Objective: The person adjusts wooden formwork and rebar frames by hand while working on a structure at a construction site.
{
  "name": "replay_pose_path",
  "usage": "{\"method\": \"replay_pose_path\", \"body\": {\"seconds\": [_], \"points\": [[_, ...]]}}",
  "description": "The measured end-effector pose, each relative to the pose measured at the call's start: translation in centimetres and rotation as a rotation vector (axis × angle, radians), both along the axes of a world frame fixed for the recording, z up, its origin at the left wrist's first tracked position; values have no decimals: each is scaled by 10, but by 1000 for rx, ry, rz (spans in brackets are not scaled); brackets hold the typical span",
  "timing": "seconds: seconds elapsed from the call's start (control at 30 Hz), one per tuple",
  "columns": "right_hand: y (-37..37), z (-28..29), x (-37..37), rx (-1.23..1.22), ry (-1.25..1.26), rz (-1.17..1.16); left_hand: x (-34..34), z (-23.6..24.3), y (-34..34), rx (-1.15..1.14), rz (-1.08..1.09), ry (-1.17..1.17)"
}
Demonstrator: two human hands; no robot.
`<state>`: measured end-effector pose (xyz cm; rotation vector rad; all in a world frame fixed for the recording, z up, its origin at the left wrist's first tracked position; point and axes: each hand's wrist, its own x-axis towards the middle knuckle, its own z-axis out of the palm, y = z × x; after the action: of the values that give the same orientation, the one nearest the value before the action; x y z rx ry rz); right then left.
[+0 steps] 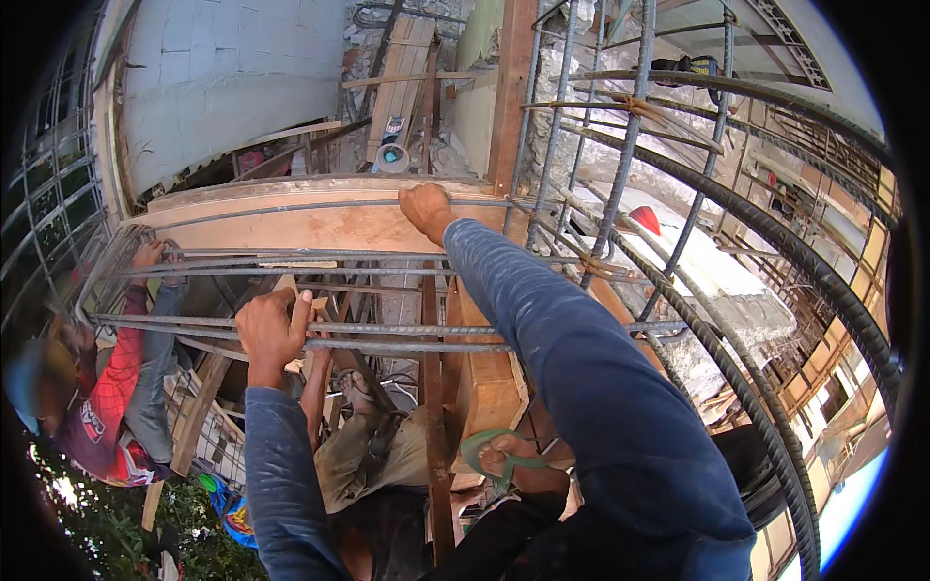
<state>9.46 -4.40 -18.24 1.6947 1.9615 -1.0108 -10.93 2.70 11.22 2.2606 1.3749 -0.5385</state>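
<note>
My left hand (274, 332) is closed around the near reinforcing bars (417, 336) of a long steel cage lying across in front of me. Farther ahead, my right hand (426, 211) is a fist at the upper part of a wooden board (310, 229). A thin steel bar (291, 206) runs along that board and passes through the fist; the fingertips are hidden. Just below my left hand, another person's forearm (316, 392) reaches up to the bars. At the left, a co-worker in red sleeves has a hand (148, 255) at the cage's end.
Upright bars tied with hoops (635, 107) stand at the right beside a broken concrete slab (746, 300). A foot in a green flip-flop (504, 460) rests near a wooden block (484, 392). Beyond the board are a bucket (392, 158) and planks (402, 73). A timber post (513, 97) rises there.
</note>
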Motion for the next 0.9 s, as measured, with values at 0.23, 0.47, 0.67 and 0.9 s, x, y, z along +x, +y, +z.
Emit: {"method": "replay_pose_path", "body": {"seconds": [0.23, 0.47, 0.67, 0.9], "points": [[-3, -3, 6, 36, 40, 10, 1, -5, 1, -67, 16, 78], [7, 9, 13, 113, 107, -31, -11, -7, -4, 87, 41, -26], [22, 44, 27, -76, 129, -27, -22, -5, -8, 87, 67, -27], [33, 82, 99, -74, 130, -118, -1, -8, 6, -31, 16, 130]]}}
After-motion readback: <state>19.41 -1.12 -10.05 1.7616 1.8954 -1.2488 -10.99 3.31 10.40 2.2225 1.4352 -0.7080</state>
